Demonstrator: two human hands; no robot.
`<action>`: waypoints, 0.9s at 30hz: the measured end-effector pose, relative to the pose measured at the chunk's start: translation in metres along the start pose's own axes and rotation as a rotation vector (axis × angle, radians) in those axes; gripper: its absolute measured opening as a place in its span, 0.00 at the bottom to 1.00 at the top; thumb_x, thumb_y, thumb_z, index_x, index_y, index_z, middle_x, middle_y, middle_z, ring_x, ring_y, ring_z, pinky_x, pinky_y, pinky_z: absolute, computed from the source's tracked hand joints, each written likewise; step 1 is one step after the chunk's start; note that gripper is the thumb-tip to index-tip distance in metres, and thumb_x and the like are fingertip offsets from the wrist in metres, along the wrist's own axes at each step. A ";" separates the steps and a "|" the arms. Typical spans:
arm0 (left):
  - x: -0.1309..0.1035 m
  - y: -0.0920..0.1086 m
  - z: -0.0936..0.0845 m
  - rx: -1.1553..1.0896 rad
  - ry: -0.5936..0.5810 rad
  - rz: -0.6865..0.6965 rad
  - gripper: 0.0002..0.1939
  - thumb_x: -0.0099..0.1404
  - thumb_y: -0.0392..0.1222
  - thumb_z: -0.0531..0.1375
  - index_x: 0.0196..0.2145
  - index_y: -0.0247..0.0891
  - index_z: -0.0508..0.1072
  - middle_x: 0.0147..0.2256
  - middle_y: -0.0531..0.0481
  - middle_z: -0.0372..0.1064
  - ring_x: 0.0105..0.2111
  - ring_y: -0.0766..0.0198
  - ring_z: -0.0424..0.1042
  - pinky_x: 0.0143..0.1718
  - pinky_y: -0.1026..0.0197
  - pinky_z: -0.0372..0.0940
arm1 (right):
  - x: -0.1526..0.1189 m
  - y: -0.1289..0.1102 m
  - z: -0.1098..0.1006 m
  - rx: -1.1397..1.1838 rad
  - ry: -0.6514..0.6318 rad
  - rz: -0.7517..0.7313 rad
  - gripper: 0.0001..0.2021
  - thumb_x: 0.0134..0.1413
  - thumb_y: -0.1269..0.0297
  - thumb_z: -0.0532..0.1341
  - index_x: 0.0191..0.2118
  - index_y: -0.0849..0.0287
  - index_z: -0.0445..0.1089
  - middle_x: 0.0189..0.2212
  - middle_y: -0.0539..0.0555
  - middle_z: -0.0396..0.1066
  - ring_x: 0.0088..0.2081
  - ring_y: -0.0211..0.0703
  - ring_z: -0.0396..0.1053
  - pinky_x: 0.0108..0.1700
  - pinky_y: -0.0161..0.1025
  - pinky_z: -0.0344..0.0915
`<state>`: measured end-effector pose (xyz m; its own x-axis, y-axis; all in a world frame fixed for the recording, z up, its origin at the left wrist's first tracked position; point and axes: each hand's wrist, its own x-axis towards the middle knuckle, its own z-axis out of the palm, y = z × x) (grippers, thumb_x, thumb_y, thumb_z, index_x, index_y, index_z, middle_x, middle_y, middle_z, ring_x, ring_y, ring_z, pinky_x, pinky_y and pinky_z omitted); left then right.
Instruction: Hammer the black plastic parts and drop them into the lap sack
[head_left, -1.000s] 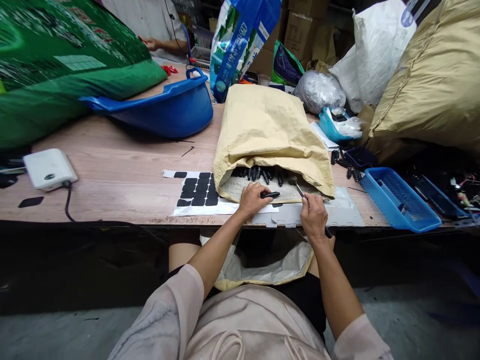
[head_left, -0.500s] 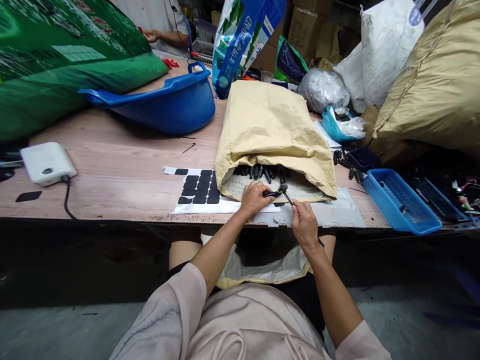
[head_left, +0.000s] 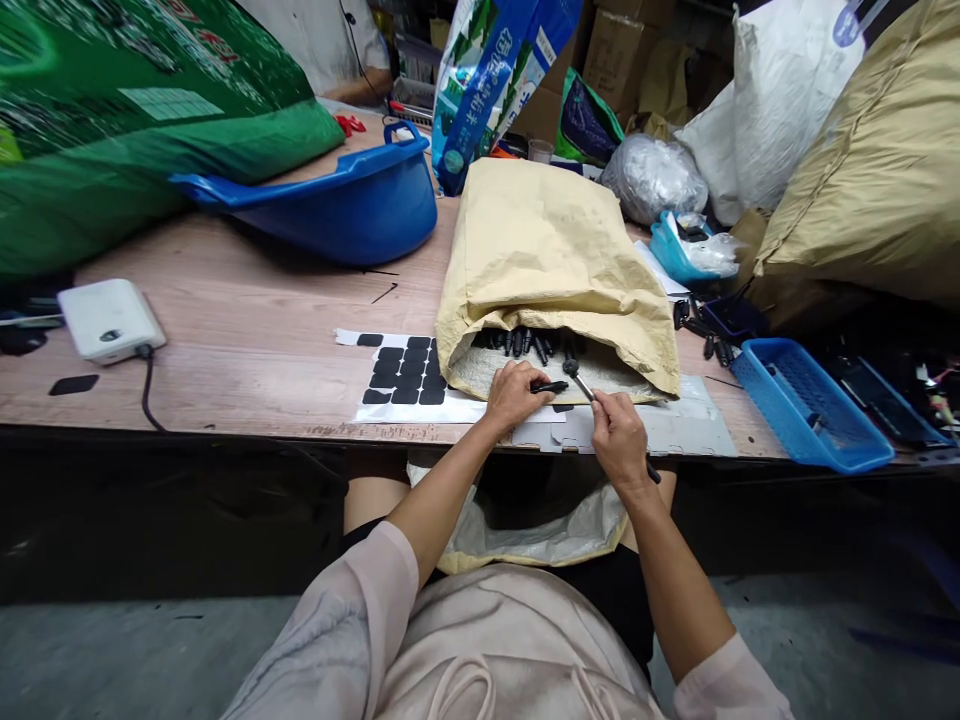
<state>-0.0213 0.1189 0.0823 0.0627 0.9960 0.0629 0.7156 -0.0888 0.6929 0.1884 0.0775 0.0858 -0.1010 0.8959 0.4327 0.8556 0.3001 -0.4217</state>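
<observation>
Left hand (head_left: 514, 393) pinched one black piece (head_left: 553, 386), right hand (head_left: 619, 435) gripped a hammer (head_left: 583, 383); beyond both stood a blue bag (head_left: 484, 85), Chinese-lettered.

Slim black piece (head_left: 552, 386), nearly level; hammer-like tool (head_left: 583, 381), silver-shafted, slanting, dark head just beside the piece's tip

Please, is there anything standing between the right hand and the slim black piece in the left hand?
Only the metal-shafted, dark-headed tool in the right hand reaches toward the slim black piece in the left hand; nothing else visible stands between. Similar black pieces lie farther back, inside the pale yellow sack.
</observation>
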 end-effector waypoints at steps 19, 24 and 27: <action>-0.016 0.006 -0.005 0.042 0.014 0.105 0.07 0.67 0.44 0.67 0.42 0.42 0.80 0.43 0.45 0.77 0.49 0.49 0.71 0.55 0.48 0.64 | 0.025 0.058 0.013 -0.293 0.086 0.186 0.14 0.67 0.64 0.58 0.50 0.55 0.80 0.43 0.59 0.72 0.46 0.52 0.61 0.47 0.46 0.56; -0.084 0.015 0.006 -0.127 -0.261 0.442 0.12 0.74 0.48 0.60 0.49 0.43 0.79 0.45 0.43 0.79 0.46 0.54 0.76 0.53 0.53 0.67 | 0.024 0.056 0.012 -0.290 0.074 0.192 0.14 0.67 0.64 0.58 0.51 0.56 0.79 0.44 0.60 0.71 0.47 0.53 0.61 0.49 0.46 0.57; -0.115 0.010 0.026 -0.054 -0.524 0.470 0.12 0.73 0.47 0.61 0.49 0.44 0.79 0.43 0.44 0.80 0.46 0.53 0.79 0.50 0.54 0.69 | 0.023 0.054 0.012 -0.298 0.063 0.196 0.14 0.67 0.64 0.58 0.51 0.56 0.79 0.44 0.60 0.71 0.47 0.53 0.61 0.49 0.46 0.57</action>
<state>-0.0030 0.0034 0.0631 0.6933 0.7204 0.0192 0.4961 -0.4964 0.7124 0.2262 0.1187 0.0635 0.1031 0.9021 0.4190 0.9669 0.0080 -0.2550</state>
